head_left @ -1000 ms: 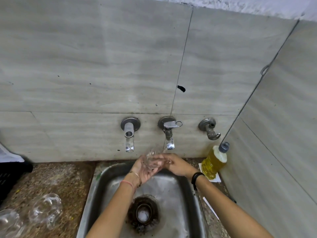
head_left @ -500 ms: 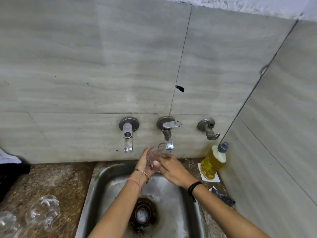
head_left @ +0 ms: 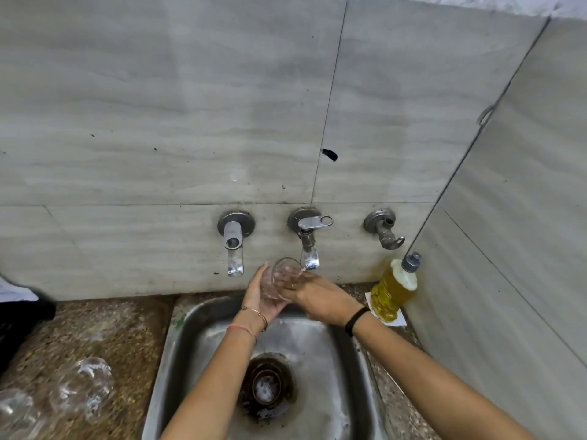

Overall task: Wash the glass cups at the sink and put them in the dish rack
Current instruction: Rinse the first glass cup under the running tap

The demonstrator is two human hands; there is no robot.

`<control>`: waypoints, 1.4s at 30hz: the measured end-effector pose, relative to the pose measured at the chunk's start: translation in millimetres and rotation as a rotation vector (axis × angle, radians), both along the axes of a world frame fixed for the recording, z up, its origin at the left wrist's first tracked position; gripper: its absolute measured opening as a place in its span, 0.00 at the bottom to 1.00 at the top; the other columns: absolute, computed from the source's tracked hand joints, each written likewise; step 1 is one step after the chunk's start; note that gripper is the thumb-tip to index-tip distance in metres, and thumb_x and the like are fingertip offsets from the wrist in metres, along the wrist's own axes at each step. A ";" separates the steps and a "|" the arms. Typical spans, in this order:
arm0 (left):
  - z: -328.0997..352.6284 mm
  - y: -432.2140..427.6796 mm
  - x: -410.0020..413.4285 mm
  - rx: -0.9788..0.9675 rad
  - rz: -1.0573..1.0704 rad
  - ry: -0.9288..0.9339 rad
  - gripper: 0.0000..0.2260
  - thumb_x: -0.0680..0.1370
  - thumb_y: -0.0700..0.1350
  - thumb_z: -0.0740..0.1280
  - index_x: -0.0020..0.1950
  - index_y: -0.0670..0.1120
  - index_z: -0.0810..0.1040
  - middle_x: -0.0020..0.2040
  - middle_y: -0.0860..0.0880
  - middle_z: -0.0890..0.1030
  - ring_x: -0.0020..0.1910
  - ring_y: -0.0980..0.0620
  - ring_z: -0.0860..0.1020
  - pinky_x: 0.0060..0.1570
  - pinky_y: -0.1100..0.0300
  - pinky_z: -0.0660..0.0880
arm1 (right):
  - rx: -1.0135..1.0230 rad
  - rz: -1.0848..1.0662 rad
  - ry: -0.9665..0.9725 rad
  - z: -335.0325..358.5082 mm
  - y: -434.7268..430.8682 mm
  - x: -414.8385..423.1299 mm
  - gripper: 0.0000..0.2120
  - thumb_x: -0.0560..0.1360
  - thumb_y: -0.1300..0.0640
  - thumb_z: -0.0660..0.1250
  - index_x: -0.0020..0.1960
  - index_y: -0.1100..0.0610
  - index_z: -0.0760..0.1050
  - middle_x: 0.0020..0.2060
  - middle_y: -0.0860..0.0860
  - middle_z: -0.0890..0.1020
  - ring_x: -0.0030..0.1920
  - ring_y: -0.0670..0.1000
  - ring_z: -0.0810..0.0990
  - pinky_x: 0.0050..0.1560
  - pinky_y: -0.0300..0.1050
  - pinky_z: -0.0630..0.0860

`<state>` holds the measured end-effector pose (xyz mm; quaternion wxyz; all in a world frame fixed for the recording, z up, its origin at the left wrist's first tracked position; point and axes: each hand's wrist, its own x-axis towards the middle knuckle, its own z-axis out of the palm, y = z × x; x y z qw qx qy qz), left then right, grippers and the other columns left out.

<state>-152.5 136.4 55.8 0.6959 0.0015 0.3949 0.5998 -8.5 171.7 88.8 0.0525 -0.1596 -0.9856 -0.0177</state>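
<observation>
A clear glass cup (head_left: 281, 274) is held over the back of the steel sink (head_left: 178, 341), just left of the middle tap's spout (head_left: 309, 258). My left hand (head_left: 262, 296) cups its left side and bottom. My right hand (head_left: 314, 295) holds its right side, fingers against the glass. The cup's mouth points up and toward the tap. Two more glass cups (head_left: 84, 389) (head_left: 16, 411) lie on the speckled counter at the lower left. A black dish rack (head_left: 19, 325) shows at the left edge.
A left tap (head_left: 233, 246) and a right valve (head_left: 386, 231) stick out of the tiled wall. A yellow dish-soap bottle (head_left: 392, 290) stands on the counter right of the sink. The drain (head_left: 265, 385) lies in the basin's middle. A tiled side wall closes in on the right.
Both hands raised the cup and turned it more upright, bringing it closer to the middle tap's spout. The camera view shifted slightly.
</observation>
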 end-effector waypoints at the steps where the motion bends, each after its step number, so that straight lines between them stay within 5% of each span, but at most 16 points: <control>1: -3.0 1.0 -1.6 -0.021 -0.003 0.036 0.16 0.79 0.51 0.60 0.44 0.39 0.79 0.33 0.43 0.82 0.27 0.48 0.81 0.25 0.59 0.78 | -0.002 -0.001 -0.013 -2.2 3.0 1.6 0.22 0.76 0.60 0.60 0.69 0.58 0.71 0.68 0.56 0.73 0.70 0.56 0.69 0.74 0.50 0.60; 5: -6.4 0.3 0.5 -0.021 0.019 0.096 0.15 0.76 0.48 0.59 0.35 0.42 0.78 0.26 0.48 0.79 0.21 0.52 0.75 0.19 0.68 0.69 | -0.330 -0.183 -0.014 0.5 -17.4 -16.2 0.17 0.80 0.49 0.54 0.64 0.56 0.71 0.59 0.56 0.79 0.59 0.57 0.76 0.61 0.54 0.72; 8: -11.7 -5.0 -3.3 -0.044 0.011 0.078 0.18 0.79 0.53 0.59 0.43 0.40 0.80 0.33 0.44 0.82 0.28 0.50 0.80 0.27 0.62 0.78 | -0.076 -0.005 -0.092 -7.1 -4.6 -6.3 0.23 0.75 0.62 0.55 0.70 0.56 0.68 0.66 0.57 0.75 0.68 0.57 0.71 0.73 0.53 0.63; 10: -17.7 -7.3 -8.5 -0.089 -0.025 0.109 0.17 0.78 0.53 0.61 0.47 0.40 0.80 0.36 0.44 0.83 0.33 0.48 0.81 0.31 0.58 0.80 | 0.036 0.078 -0.096 -6.7 5.6 4.1 0.22 0.76 0.61 0.55 0.69 0.56 0.70 0.67 0.56 0.75 0.70 0.55 0.70 0.74 0.49 0.55; 13: -15.7 -8.7 -4.4 -0.071 -0.022 0.129 0.13 0.78 0.50 0.61 0.43 0.41 0.78 0.30 0.46 0.80 0.25 0.51 0.77 0.21 0.63 0.74 | -0.247 -0.113 -0.004 0.1 -13.5 -2.6 0.17 0.82 0.51 0.55 0.66 0.56 0.71 0.59 0.57 0.79 0.61 0.57 0.76 0.65 0.47 0.67; 15: -12.3 -8.2 -1.2 -0.046 0.001 0.088 0.13 0.78 0.50 0.61 0.43 0.41 0.77 0.30 0.47 0.80 0.22 0.53 0.75 0.19 0.67 0.70 | -0.456 -0.216 0.045 5.5 -24.1 -11.5 0.14 0.81 0.56 0.57 0.65 0.59 0.71 0.57 0.59 0.79 0.56 0.59 0.77 0.56 0.47 0.72; 19: -10.9 -4.3 -5.0 -0.042 -0.071 0.108 0.26 0.78 0.62 0.59 0.54 0.39 0.80 0.47 0.40 0.83 0.39 0.45 0.82 0.30 0.55 0.80 | 0.025 -0.003 -0.038 -12.1 -6.1 6.0 0.23 0.76 0.60 0.62 0.71 0.60 0.67 0.67 0.59 0.73 0.70 0.57 0.69 0.73 0.54 0.61; 23: -6.1 -5.1 -2.2 -0.059 -0.073 0.104 0.17 0.81 0.53 0.58 0.48 0.40 0.78 0.33 0.45 0.82 0.25 0.51 0.78 0.19 0.65 0.71 | -0.340 -0.269 0.077 -6.3 -25.0 -1.4 0.19 0.81 0.57 0.58 0.70 0.59 0.67 0.65 0.58 0.76 0.69 0.55 0.69 0.71 0.34 0.45; 25: -7.3 -5.9 -0.1 -0.074 -0.052 0.077 0.16 0.80 0.51 0.57 0.47 0.40 0.76 0.31 0.46 0.81 0.23 0.52 0.75 0.18 0.67 0.68 | -0.366 -0.259 0.087 -5.7 -25.2 -7.5 0.21 0.77 0.62 0.61 0.70 0.57 0.69 0.64 0.56 0.77 0.67 0.54 0.71 0.71 0.36 0.50; 29: -14.9 -7.1 -4.0 -0.120 -0.070 0.095 0.21 0.81 0.54 0.54 0.46 0.40 0.78 0.34 0.44 0.82 0.28 0.49 0.80 0.23 0.60 0.76 | 0.117 -0.052 -0.069 -20.4 -11.1 5.3 0.28 0.72 0.61 0.67 0.71 0.58 0.67 0.67 0.57 0.74 0.70 0.55 0.69 0.75 0.51 0.55; 33: -8.0 -7.3 1.7 -0.033 -0.041 0.042 0.14 0.77 0.47 0.57 0.43 0.40 0.77 0.29 0.46 0.80 0.21 0.52 0.75 0.16 0.69 0.66 | -0.372 -0.294 0.115 -2.3 -37.2 -12.5 0.16 0.79 0.58 0.59 0.66 0.61 0.70 0.61 0.60 0.77 0.62 0.59 0.74 0.67 0.49 0.66; 34: -7.9 -7.4 2.1 -0.027 -0.030 0.031 0.13 0.76 0.47 0.58 0.41 0.41 0.77 0.27 0.48 0.78 0.20 0.53 0.74 0.16 0.70 0.65 | -0.349 -0.277 0.106 1.3 -37.7 -14.2 0.17 0.78 0.60 0.60 0.66 0.61 0.70 0.60 0.61 0.77 0.62 0.60 0.74 0.66 0.50 0.67; 38: -5.9 -7.4 -6.3 -0.024 -0.101 0.057 0.12 0.77 0.48 0.63 0.47 0.40 0.79 0.36 0.44 0.81 0.30 0.48 0.80 0.29 0.58 0.79 | 0.139 -0.129 0.018 -14.5 -16.7 2.9 0.26 0.70 0.63 0.69 0.67 0.63 0.71 0.64 0.61 0.76 0.68 0.59 0.72 0.72 0.54 0.59; 42: -3.5 -3.9 0.6 -0.012 -0.059 0.138 0.09 0.77 0.45 0.62 0.50 0.43 0.79 0.38 0.45 0.81 0.34 0.47 0.79 0.34 0.58 0.76 | -0.565 -0.386 0.138 -5.9 -34.8 -12.0 0.21 0.76 0.64 0.60 0.69 0.61 0.65 0.61 0.59 0.76 0.61 0.59 0.75 0.59 0.45 0.71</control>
